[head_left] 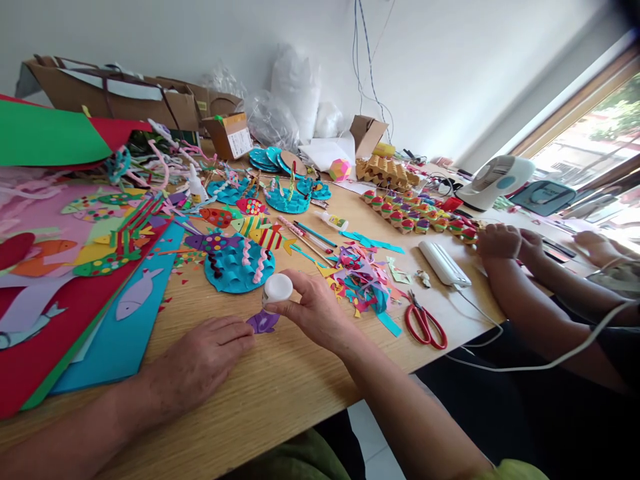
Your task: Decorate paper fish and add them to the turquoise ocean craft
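Note:
My right hand (320, 310) is wrapped round a small white glue bottle (278, 288), tipped upside down with its round base facing up. Beneath it a purple paper fish (264, 323) lies on the table, with a wet, shiny patch on its surface. My left hand (215, 350) rests flat beside the fish, fingers stretched out and fingertips touching its left edge. Just behind is a blue painted disc (240, 270) of bumpy card with pink and dark twisted pipe cleaners standing on it. Another purple fish with dots (213, 242) leans at its back edge.
Coloured paper sheets (117, 353) and cut fish cover the left. Paper scraps (363, 273) and red-handled scissors (425, 323) lie to the right, near a white power strip (444, 263) with a cable. Another person's hands (500, 243) work at the far right. Painted egg cartons (415, 213) stand behind.

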A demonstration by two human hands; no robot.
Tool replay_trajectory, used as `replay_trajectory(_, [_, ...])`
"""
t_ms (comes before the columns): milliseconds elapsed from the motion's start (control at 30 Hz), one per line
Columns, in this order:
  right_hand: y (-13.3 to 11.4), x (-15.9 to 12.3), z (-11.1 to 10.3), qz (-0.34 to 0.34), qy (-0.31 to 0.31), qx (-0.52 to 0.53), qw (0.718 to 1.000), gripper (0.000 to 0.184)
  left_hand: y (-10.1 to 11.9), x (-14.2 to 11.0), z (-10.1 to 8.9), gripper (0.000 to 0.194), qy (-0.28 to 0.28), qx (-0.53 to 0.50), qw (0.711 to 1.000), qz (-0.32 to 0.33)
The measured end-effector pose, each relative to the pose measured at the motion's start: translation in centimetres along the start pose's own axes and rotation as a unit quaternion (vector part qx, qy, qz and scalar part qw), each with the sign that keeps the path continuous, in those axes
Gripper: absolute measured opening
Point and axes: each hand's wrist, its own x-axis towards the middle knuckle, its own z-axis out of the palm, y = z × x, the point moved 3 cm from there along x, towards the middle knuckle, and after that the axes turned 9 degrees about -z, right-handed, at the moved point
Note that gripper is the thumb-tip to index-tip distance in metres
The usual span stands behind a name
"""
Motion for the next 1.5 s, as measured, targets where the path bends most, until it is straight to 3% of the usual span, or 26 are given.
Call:
replay_trajectory(733, [-0.33,0.17,0.20,-0.005,0.015,-0.007,1.000,0.014,-0.08,0.15,0.07,0.032,0.012,0.012,1.000,0.008])
replay_trajectory(1000, [-0.12,0.09,-0.28,0.017,0.014,-0.004,1.000,0.015,-0.03,-0.05,0.17,0.034,-0.016,-0.001,1.000,-0.024])
replay_trajectory(1233, [-0.37,0.14,0.12,0.016,0.010,0.010,1.000,0.014,-0.14,-0.06,0.23,0.030,0.004,0.006,1.000,0.002])
replay_trajectory(1500, [-0.04,-0.21,-0.58,0.023,0.020,-0.001,1.000,0.014,-0.02,-0.20,0.19,0.031,-0.018,0.001,1.000,-0.008])
